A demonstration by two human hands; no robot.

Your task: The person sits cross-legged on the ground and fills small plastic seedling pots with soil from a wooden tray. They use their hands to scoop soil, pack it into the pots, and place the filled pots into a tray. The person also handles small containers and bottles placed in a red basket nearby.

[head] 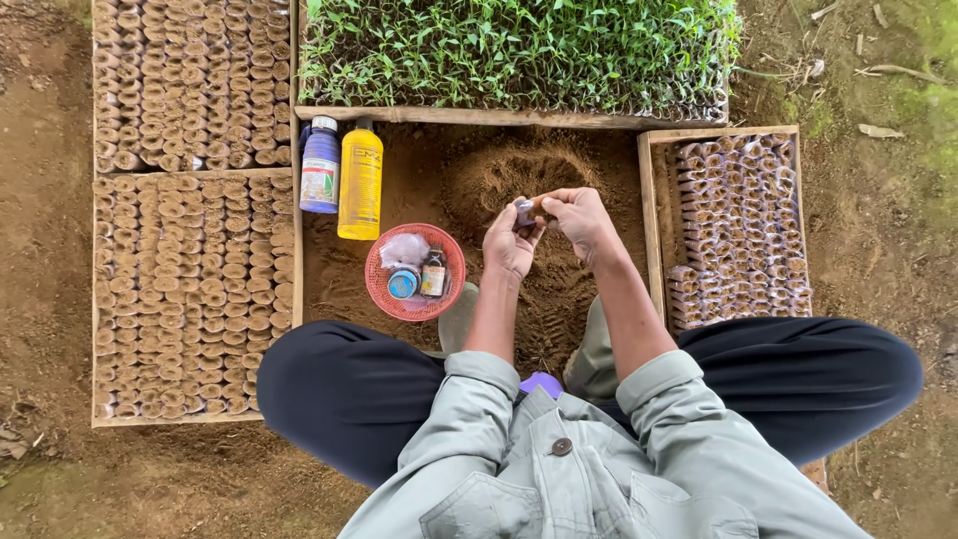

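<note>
Centrally, both hands meet over the soil mound (519, 180): the left hand (509, 245) pinches a small pot (525, 211), its axis roughly upright, while the right hand (579, 222) closes fingers on the pot's rim. Right of the hands a tray (738, 225) stands part filled; left sits a red basket (377, 289).
</note>
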